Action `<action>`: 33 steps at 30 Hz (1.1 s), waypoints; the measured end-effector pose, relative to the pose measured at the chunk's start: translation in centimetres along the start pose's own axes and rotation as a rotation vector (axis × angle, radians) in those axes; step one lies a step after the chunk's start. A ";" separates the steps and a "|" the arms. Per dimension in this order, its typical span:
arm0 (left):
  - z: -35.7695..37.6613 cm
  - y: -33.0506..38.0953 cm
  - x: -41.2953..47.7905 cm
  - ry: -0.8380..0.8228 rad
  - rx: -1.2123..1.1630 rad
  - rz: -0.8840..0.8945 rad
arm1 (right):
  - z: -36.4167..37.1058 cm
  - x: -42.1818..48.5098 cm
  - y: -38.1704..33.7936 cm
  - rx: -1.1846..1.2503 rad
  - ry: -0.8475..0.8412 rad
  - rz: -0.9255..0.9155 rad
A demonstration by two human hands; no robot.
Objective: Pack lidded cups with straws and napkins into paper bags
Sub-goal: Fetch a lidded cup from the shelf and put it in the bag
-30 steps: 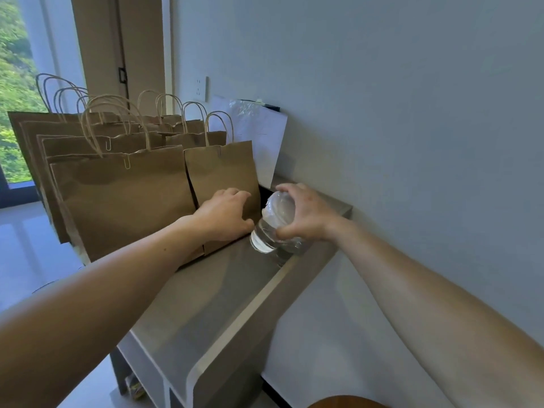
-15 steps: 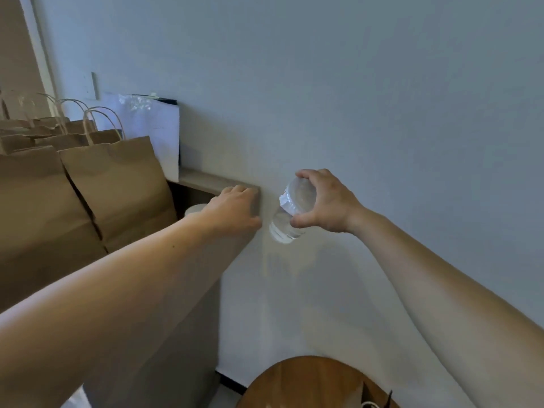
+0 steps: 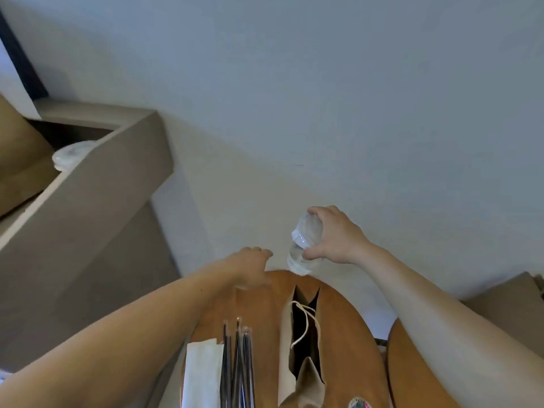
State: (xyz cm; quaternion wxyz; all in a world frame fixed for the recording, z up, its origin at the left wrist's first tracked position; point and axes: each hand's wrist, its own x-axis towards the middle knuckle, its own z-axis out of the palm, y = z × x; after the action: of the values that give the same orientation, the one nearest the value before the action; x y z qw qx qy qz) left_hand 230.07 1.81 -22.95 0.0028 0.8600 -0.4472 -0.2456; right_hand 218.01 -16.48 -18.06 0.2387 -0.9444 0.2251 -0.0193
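One lidded cup point(image 3: 304, 245), tilted, is gripped in our right hand point(image 3: 335, 240) just beyond the open paper bag point(image 3: 285, 348) on the tabletop point(image 3: 347, 334). Our left hand point(image 3: 251, 269) hovers relaxed and empty. We judge packing barely begun: straws point(image 3: 235, 366) and napkins point(image 3: 201, 375) lie left of the bag.

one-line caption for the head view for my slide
Right hand holds a clear lidded cup near the open paper bag standing on a wooden table; left hand empty beside it.
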 end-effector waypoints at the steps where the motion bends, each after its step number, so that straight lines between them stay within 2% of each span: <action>1: 1.4 0.4 0.3 -0.046 0.000 -0.004 | 0.8 -0.3 1.0 0.006 -0.023 0.012; 6: 6.4 2.0 0.9 -0.162 -0.063 0.014 | 4.0 -1.2 4.2 0.035 -0.099 0.060; 13: 11.9 2.1 0.2 -0.349 -0.175 0.031 | 7.1 -1.7 5.0 0.042 -0.063 0.054; 18: 14.6 3.8 0.3 -0.165 -0.321 -0.137 | 7.5 -2.9 4.9 0.042 -0.119 0.019; 21: 15.2 4.0 0.5 -0.144 -0.437 -0.218 | 6.7 -3.7 5.1 0.008 -0.184 -0.015; 25: 15.6 4.0 0.7 -0.162 -0.376 -0.272 | 5.6 -4.7 5.3 -0.185 -0.283 -0.138; 30: 15.0 4.5 0.9 -0.148 -0.329 -0.282 | 6.4 -5.4 5.6 -0.541 -0.456 -0.386; 33: 15.1 4.8 1.1 -0.142 -0.362 -0.252 | 8.9 -5.7 6.5 -0.639 -0.508 -0.406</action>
State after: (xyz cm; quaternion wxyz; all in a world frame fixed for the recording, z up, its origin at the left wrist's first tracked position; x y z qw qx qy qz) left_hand 220.48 1.35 -35.56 0.0948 0.8752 -0.2839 -0.3800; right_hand 211.46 -15.14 -28.49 -0.0257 -0.9704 -0.0356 0.2373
